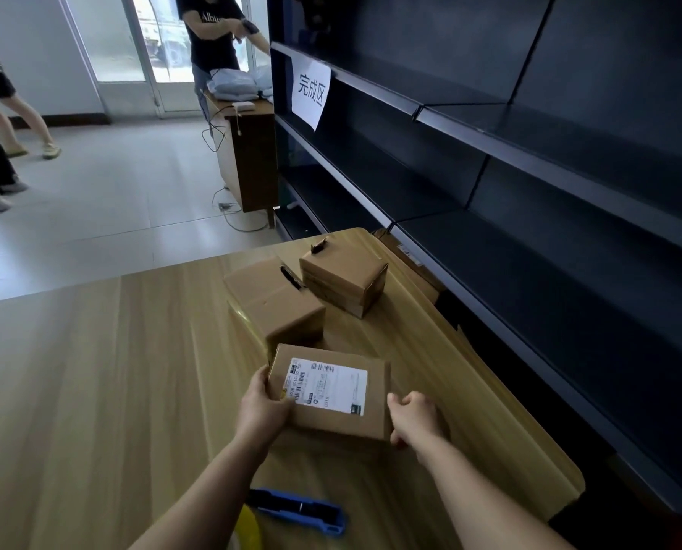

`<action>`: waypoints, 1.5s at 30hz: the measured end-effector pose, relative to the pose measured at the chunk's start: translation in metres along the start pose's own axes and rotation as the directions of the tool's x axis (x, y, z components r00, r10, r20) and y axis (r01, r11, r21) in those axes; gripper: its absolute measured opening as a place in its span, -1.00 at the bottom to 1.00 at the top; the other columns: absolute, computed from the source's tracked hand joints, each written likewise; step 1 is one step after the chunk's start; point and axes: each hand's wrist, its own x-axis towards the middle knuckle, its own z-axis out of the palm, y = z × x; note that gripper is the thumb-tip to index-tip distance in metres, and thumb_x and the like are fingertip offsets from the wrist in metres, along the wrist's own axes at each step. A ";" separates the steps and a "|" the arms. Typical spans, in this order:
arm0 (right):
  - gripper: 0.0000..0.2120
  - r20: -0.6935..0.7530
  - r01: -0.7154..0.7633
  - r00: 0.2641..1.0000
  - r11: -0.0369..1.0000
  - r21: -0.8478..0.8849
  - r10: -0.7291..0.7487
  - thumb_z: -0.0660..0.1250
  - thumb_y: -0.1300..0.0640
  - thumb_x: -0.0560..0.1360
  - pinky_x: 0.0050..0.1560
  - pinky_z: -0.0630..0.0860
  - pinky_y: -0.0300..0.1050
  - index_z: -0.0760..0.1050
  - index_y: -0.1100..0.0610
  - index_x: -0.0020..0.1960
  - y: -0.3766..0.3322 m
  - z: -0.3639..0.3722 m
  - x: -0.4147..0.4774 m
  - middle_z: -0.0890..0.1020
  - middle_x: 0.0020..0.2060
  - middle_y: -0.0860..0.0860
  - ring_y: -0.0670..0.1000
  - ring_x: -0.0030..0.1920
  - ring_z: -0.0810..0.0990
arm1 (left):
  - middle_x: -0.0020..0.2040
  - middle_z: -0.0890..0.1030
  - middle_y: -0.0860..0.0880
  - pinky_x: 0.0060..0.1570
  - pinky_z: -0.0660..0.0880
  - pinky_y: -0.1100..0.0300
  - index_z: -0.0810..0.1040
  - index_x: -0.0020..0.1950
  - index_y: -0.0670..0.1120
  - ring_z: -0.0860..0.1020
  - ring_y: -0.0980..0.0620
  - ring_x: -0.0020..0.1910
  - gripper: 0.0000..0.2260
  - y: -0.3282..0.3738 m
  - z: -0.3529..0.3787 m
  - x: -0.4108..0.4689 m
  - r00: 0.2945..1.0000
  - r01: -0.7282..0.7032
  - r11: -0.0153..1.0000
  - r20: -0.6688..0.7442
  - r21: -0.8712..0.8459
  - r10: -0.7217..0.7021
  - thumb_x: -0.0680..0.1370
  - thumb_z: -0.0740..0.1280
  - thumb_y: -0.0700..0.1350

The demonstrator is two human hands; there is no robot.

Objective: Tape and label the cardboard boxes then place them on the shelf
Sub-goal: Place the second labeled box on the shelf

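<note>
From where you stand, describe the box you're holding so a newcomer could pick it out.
Start at the wooden table beside the dark shelf; three cardboard boxes run away from you. Take the nearest box, held between the left hand and right hand. Only it carries a white shipping label; the middle box and far box show no label.

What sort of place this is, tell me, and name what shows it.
Probably a small parcel packing and dispatch room. The left hand and right hand hold a labelled cardboard box at a wooden table with more boxes and a blue tape dispenser, beside dark metal shelving bearing a paper sign.
</note>
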 end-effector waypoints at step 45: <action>-0.54 -0.037 0.257 0.957 0.776 0.577 -0.289 0.49 0.03 0.45 0.20 0.56 0.11 0.53 0.11 0.30 -0.010 -0.124 -0.052 0.61 0.14 0.03 0.06 0.12 0.60 | 0.19 0.57 -0.10 -0.10 0.51 0.16 0.36 0.44 -0.13 0.55 -0.04 0.13 -0.63 0.102 0.044 -0.100 0.958 -0.083 0.879 0.205 -0.469 0.200 0.64 0.22 -0.07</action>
